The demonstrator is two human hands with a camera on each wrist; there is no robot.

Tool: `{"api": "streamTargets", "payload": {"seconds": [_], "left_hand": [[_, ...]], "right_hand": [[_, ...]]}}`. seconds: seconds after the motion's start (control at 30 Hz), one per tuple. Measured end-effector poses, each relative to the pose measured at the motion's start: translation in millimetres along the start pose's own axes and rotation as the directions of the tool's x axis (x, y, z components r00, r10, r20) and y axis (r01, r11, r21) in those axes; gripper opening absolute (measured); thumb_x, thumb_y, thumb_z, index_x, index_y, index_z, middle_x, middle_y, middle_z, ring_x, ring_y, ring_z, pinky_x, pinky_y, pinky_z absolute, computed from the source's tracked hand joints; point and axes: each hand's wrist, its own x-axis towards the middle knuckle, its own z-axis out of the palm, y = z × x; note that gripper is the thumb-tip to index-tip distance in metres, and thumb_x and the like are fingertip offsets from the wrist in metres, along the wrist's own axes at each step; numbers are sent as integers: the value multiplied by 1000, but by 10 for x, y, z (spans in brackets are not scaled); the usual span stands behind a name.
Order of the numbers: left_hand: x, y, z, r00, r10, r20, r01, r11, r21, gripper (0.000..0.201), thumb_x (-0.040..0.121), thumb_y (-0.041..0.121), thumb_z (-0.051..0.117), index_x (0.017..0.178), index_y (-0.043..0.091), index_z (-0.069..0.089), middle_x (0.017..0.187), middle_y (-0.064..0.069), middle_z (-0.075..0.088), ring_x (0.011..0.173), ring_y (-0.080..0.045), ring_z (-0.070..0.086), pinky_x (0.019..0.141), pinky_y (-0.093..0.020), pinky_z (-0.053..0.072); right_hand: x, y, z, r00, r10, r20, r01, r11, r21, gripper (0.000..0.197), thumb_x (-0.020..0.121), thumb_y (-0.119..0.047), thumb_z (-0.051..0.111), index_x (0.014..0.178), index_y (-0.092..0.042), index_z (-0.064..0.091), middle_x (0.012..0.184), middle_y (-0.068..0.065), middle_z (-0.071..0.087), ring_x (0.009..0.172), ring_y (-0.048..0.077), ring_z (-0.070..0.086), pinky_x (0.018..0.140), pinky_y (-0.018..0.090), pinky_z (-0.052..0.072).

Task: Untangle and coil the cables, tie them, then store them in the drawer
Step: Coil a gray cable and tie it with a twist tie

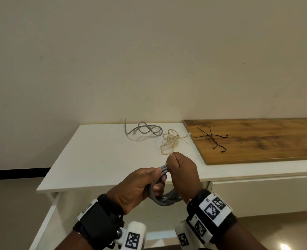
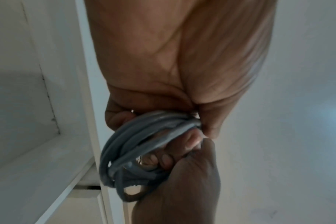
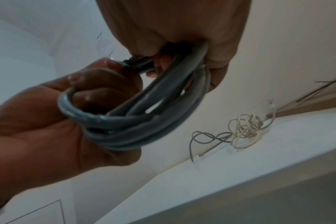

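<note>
A coiled grey cable [image 1: 165,200] hangs between both hands in front of the white table [image 1: 95,156]. My left hand [image 1: 143,184] grips the coil's near side, its thumb on the strands. My right hand [image 1: 180,168] is fisted round the coil's top. The coil [image 2: 136,148] shows several loops in the left wrist view and again as the coil [image 3: 144,121] in the right wrist view. A second grey cable [image 1: 143,129] lies loose at the table's back. A tangled cream cable [image 1: 170,141] lies to its right. Black ties [image 1: 212,138] lie crossed on the wooden board [image 1: 266,139].
The wooden board lies on a long white cabinet [image 1: 257,193] to the right of the table. A plain wall stands behind both. The table's white legs [image 1: 46,213] run down at the left, with floor beyond.
</note>
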Motion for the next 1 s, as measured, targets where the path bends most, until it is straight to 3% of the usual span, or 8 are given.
{"api": "streamTargets", "payload": {"seconds": [0.17,0.27,0.4,0.53,0.67,0.73,0.83,1.0], "left_hand": [[51,-100,127,979,39,-198,-34,999,30,34,100,34,51,80,7,52,55,-2,39,54,-23,46,60,-31,45],[143,-147,106,950,21,-310,-5,999,52,32,103,29,45,80,7,49,53,-1,35,48,-19,40,54,-28,40],[340,-45,-75,901,69,-428,-59,998,37,32,104,28,45,79,7,49,51,2,34,48,-18,37,53,-27,38],[506,-32,-316,876,69,-478,-71,997,15,36,104,32,43,78,8,48,52,2,33,51,-19,35,54,-28,37],[529,-120,-436,836,90,-541,-32,993,115,40,105,35,41,75,8,47,52,2,31,52,-19,31,52,-28,34],[528,-163,-453,820,101,-563,-5,986,169,42,105,35,40,74,9,46,51,2,29,51,-19,30,49,-26,33],[536,-198,-461,809,97,-580,17,982,188,42,105,35,40,73,8,45,50,3,28,47,-18,30,46,-24,32],[533,-220,-458,807,71,-586,47,982,183,41,105,34,41,73,7,46,50,3,29,47,-17,32,45,-23,33]], "right_hand": [[23,63,-22,996,54,66,-59,994,88,35,100,-25,43,65,-24,48,58,-8,48,53,4,43,54,16,37],[123,103,6,986,67,151,-76,996,53,39,103,-33,40,75,-11,56,68,2,57,64,15,50,65,32,40],[439,383,-184,984,179,-6,-178,980,92,32,101,-29,44,84,-13,66,79,2,67,77,21,63,73,37,49],[948,1018,-531,885,409,-222,-438,893,-99,31,95,-15,45,75,1,64,76,16,64,70,28,58,64,36,49],[1219,1548,-758,794,564,-227,-607,711,-355,32,99,-13,43,98,0,73,107,14,67,103,32,65,81,34,52],[1349,1808,-743,784,572,-240,-616,675,-405,33,96,-26,51,91,-3,73,101,13,72,92,31,68,78,32,55],[1491,1968,-652,719,621,-311,-691,687,-225,52,86,-53,62,80,-2,70,86,16,72,77,32,68,71,34,56],[1576,2001,-651,733,602,-316,-680,671,-297,34,88,-31,64,70,-3,57,90,20,66,77,35,59,68,32,46]]}}
